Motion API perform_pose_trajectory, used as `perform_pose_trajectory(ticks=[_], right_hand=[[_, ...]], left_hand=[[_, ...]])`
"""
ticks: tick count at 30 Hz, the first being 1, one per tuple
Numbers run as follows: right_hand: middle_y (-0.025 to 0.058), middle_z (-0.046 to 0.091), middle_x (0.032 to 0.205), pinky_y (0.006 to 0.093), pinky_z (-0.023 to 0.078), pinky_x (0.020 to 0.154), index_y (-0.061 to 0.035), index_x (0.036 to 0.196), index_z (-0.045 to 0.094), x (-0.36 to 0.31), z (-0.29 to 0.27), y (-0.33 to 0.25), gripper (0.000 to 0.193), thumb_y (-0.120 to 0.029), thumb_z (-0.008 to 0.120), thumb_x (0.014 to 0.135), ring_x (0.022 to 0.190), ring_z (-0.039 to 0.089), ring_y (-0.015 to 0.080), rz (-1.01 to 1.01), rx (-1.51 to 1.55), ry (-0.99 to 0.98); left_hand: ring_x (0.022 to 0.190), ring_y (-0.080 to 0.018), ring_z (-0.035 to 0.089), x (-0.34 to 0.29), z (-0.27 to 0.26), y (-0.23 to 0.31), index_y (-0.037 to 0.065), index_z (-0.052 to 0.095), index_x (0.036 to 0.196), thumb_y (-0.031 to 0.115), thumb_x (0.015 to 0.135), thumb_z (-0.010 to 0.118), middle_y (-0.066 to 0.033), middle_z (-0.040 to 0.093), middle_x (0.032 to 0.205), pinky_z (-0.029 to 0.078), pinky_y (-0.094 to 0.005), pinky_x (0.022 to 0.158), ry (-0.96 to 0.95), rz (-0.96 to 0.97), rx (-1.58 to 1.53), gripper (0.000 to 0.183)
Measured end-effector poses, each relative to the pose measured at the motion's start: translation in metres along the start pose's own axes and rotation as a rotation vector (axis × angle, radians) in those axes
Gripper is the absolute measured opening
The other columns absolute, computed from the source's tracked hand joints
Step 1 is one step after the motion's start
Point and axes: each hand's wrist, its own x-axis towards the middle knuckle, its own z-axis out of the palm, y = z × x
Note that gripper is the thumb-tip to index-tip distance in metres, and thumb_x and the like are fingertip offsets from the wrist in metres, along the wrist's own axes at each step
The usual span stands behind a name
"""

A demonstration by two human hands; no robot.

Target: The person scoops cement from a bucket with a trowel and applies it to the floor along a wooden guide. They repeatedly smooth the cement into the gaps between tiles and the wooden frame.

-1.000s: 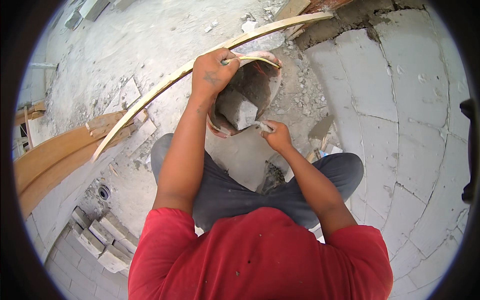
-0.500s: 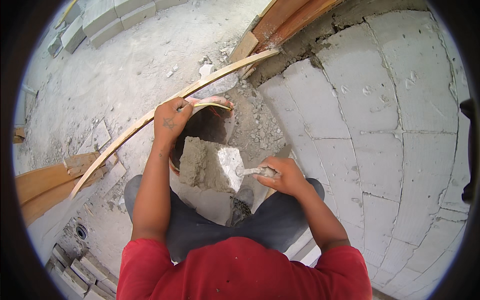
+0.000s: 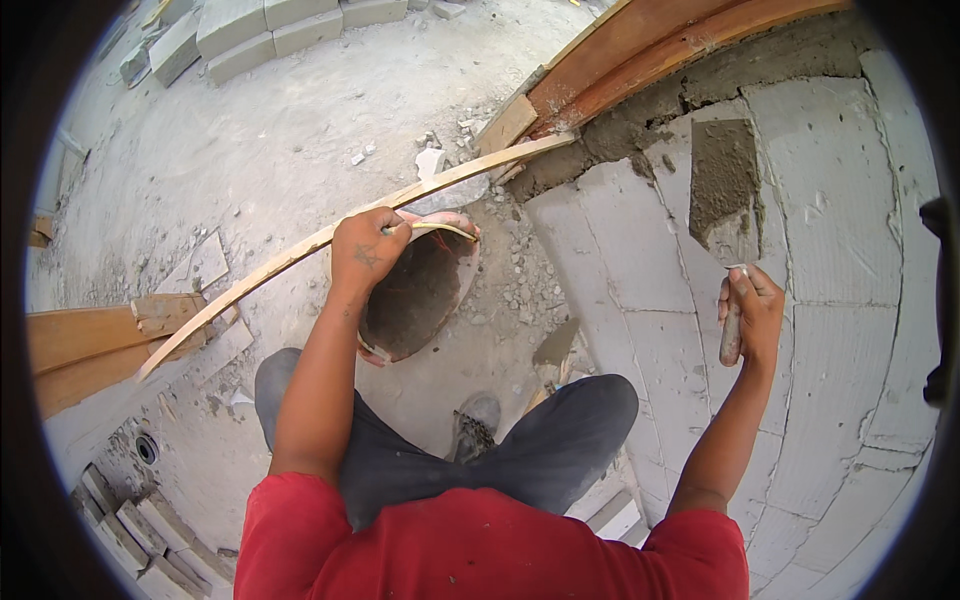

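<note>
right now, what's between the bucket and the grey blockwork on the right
Loose rubble and, lower down, a flat grey-brown patch lie between the bucket and the blockwork, as the head view shows.

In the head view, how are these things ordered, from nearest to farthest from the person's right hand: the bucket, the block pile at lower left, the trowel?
1. Trowel: held in the right hand, over the grey block surface.
2. Bucket: to that hand's left, near the middle.
3. Block pile: farthest, at the lower left.
</note>
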Motion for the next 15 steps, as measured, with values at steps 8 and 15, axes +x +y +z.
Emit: perform_pose_trajectory(ticks=[8,15], right_hand=[[0.0052,0.062,0.071,0.0287,0.046,0.053,0.0015,0.100,0.069,0.022,0.087,0.067,0.025,-0.022,0.070,0.090,0.055,0.054,0.0110,0.056,-0.262,-0.092],[0.0185,0.069,0.076,0.0378,0.049,0.066,0.0014,0.104,0.072,0.109,0.151,0.148,0.034,-0.028,0.072,0.087,0.065,0.062,0.0284,-0.162,-0.368,0.011]], left_hand=[[0.069,-0.0341,0.067,0.000,0.000,0.003,0.014,0.079,0.093,0.033,0.078,0.065,-0.0174,0.069,0.075,0.052,-0.0413,0.068,-0.009,-0.006,0.028,0.028],[0.069,-0.0324,0.068,-0.004,-0.008,0.003,0.016,0.080,0.094,0.027,0.079,0.063,-0.0154,0.072,0.080,0.053,-0.0395,0.069,-0.018,0.033,-0.022,0.025]])
